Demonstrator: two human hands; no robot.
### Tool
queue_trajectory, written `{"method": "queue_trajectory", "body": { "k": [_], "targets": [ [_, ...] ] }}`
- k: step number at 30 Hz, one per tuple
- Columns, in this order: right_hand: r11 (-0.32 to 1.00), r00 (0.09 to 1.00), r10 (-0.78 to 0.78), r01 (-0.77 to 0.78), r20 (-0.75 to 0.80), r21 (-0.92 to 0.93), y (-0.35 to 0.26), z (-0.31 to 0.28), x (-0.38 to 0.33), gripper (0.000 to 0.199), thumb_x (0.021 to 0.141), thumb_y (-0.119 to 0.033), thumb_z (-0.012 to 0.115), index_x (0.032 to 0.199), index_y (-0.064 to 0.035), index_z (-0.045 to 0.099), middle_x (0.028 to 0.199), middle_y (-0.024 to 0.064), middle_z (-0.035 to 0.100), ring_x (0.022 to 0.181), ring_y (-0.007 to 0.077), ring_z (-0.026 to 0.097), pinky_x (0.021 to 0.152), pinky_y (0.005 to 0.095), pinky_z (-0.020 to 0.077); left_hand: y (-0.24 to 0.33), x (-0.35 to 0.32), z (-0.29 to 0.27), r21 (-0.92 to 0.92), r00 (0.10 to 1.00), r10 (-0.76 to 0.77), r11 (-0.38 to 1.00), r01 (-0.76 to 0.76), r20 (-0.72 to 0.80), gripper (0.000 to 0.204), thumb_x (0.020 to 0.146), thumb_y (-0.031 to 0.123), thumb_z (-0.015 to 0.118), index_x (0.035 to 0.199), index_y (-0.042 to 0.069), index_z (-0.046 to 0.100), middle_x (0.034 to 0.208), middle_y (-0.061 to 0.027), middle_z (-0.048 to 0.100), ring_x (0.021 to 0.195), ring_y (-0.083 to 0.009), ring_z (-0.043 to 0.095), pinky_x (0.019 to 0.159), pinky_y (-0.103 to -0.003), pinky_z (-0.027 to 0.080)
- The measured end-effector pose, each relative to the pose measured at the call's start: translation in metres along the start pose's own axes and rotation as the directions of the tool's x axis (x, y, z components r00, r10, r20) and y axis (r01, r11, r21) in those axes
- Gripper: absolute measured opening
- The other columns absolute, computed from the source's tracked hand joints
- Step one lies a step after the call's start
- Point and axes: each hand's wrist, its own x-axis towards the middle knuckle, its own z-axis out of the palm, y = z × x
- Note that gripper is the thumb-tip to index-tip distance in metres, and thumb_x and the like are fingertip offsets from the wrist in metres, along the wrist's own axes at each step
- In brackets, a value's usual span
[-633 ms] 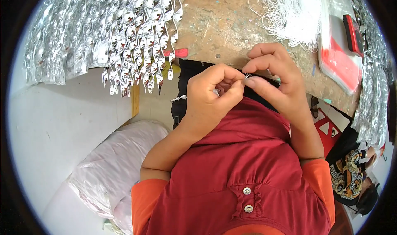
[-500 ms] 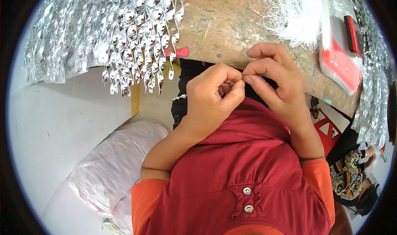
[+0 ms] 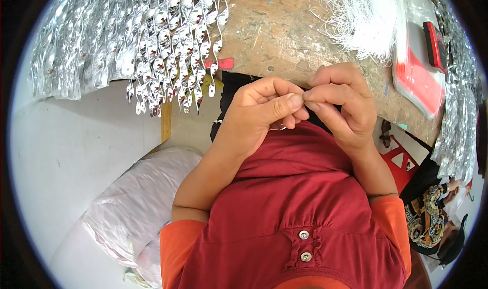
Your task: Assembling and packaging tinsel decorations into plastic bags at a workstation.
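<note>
Spanning the top of the frame, a wooden worktable [image 3: 274, 40] is seen as the largest surface. Its upper left is covered by silver spiral foil strips [image 3: 173, 40], hung in rows over the edge; these may be taken as finished pieces or stock, but which cannot be told. At the upper right, a tangled bundle of white cord [image 3: 368, 22] is laid loose and is judged to be supply remaining to be used.

At the center, the left hand [image 3: 256, 108] and the right hand [image 3: 351, 106] are brought together at the fingertips, below the table edge. On each hand, thumb and forefinger are pressed together; whatever is pinched between them is hidden. The work at this point is judged to be unfinished; the number of pieces left cannot be determined.

Smallest, a silvery sliver [image 3: 278, 129] is seen just below the left hand's curled fingers, near the center. Its long axis is set roughly across the frame, with a slight bend. Its ends are concealed; therefore, the direction in which it points cannot be stated.
</note>
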Motion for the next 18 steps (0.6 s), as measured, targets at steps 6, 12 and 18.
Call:
{"method": "queue_trajectory", "body": {
  "k": [6,12,18],
  "targets": [
    [0.983,0.993,0.11,-0.114,0.032,0.142,0.0015,-0.0023,-0.0018,0.016,0.072,-0.003,0.07,0.087,-0.0059,0.067,0.088,0.0083,0.063,0.081,0.0213,0.059,0.07,0.0292,0.0449,0.0028,-0.0014,0.0023,0.081,0.999,0.04,0.996,-0.039,-0.016,0.013,0.083,0.011,0.063,0.091,0.002,0.06,0.077,-0.005,0.063,0.066,-0.0076,0.058,0.058,-0.017,0.043],
    [0.994,0.993,0.09,-0.085,0.074,-0.066,0.0039,-0.001,-0.0049,0.015,0.074,-0.005,0.069,0.088,-0.0061,0.066,0.087,0.0078,0.063,0.078,0.0222,0.06,0.07,0.0303,0.0442,0.0018,-0.0037,0.0048,0.126,0.998,0.052,0.991,-0.049,-0.026,0.011,0.084,0.01,0.062,0.091,0.002,0.06,0.078,-0.0047,0.063,0.066,-0.0062,0.056,0.058,-0.017,0.041],
    [0.988,0.996,-0.033,0.045,0.086,-0.144,-0.0013,-0.0034,-0.0024,0.016,0.075,-0.001,0.069,0.089,-0.0055,0.063,0.082,0.0079,0.062,0.071,0.0199,0.057,0.064,0.0286,0.0422,-0.0019,-0.003,0.0069,0.181,0.985,0.153,0.974,-0.136,-0.083,0.009,0.086,0.007,0.058,0.092,0.0,0.059,0.08,-0.0047,0.062,0.068,-0.0055,0.055,0.062,-0.018,0.043]
  ]
}}
